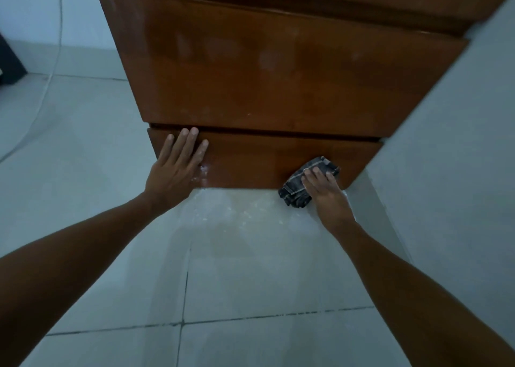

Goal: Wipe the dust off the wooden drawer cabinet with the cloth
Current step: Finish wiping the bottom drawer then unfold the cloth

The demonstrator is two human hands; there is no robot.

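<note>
The wooden drawer cabinet (273,82) fills the upper middle of the head view, glossy brown with pale dusty smudges on its drawer fronts. My left hand (175,168) lies flat, fingers spread, on the left end of the bottom drawer (250,160). My right hand (323,191) presses a folded dark cloth (303,185) against the lower right part of that drawer, near the floor. White dust specks sit on the drawer beside my left hand.
A grey wall (451,171) stands directly right of the cabinet, close to my right hand. Pale floor tiles (223,283) carry scattered white dust below the cabinet. A thin white cable (53,68) curves at the far left, next to a dark object (9,60).
</note>
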